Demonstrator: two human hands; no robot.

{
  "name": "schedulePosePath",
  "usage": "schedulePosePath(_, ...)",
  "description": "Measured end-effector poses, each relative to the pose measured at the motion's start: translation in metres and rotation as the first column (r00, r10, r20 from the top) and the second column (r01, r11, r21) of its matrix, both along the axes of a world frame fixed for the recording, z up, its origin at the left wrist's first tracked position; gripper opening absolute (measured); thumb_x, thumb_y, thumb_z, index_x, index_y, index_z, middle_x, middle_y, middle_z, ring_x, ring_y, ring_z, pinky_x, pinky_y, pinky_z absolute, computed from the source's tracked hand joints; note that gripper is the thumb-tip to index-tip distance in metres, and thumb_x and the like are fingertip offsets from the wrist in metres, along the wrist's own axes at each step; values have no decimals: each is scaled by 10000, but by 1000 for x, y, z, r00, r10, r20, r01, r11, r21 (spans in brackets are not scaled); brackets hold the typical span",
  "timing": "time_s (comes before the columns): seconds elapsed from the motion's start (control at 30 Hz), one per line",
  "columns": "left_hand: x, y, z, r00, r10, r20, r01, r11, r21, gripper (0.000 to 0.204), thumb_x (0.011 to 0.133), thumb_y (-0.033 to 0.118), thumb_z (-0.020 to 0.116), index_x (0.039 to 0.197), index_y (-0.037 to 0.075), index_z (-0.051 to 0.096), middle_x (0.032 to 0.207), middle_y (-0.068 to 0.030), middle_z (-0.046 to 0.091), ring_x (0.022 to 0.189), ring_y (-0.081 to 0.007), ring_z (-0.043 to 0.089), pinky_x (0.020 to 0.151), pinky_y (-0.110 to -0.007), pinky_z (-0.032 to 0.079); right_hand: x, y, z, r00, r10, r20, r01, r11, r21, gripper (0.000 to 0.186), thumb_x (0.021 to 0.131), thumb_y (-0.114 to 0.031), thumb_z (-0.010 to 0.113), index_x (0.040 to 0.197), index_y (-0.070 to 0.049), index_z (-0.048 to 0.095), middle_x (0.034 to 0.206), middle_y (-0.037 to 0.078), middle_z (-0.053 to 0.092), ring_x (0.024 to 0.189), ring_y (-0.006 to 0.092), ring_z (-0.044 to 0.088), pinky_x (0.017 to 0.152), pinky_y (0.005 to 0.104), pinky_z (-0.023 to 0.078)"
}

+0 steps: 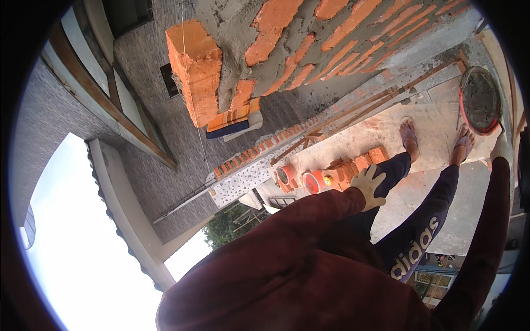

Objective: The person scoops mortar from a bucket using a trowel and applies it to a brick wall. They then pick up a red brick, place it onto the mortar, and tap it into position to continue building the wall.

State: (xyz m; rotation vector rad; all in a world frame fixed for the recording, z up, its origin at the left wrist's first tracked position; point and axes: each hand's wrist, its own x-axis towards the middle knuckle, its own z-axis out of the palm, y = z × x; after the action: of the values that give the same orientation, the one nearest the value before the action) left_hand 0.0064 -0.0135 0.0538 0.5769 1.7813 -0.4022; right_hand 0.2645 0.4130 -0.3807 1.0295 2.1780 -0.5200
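My left hand (369, 186), in a pale work glove, rests on my dark-trousered leg with its fingers spread and nothing in it. Far to the right, my gloved right hand (501, 146) reaches down beside the rim of a red bucket (462, 105). Wet grey mortar (480, 98) fills the bucket. The right fingers look closed; a small dark piece shows between the glove and the rim, too small to name. Across the top runs a brick wall (287, 49) with grey mortar smeared over its joints. An orange brick (190, 55) stands at its end, with a thin string running past.
Stacked orange bricks (353, 165) lie on the platform (436, 116) by my left hand, beside two red buckets (313, 182). My sandalled feet stand near the mortar bucket. Wooden strips (381, 102) lie along the wall's base. A tiled building wall (149, 71) rises behind.
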Motion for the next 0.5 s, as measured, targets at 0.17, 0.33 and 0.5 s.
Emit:
schedulePosePath(0.17,16,2,-43,1000,-26,3,26,988,150,842,826,501,791,1530,126,521,1623,-266,329,1491,-506,328,1183,-602,362,69,40,-88,992,-24,-126,47,982,183,619,946,-47,556,1551,-87,432,1431,230,625,1405,370,535,1137,459,459)
schedulePosePath(0.33,25,-45,-10,919,389,-65,-339,863,375,680,951,416,727,1500,62,539,1555,-271,458,1435,-451,453,1181,-504,397,42,-26,35,880,-330,-340,251,934,-256,551,904,-99,572,1443,-27,479,1352,295,629,1294,477,589,1060,517,480)
schedulePosePath(0.5,-54,-7,173,863,484,149,-443,580,684,155,963,134,696,1047,18,755,1021,-132,770,920,-270,738,859,-383,571,-33,-129,511,589,-727,-353,313,608,-730,626,1055,-289,565,1553,60,420,955,55,577,659,119,544,603,278,496)
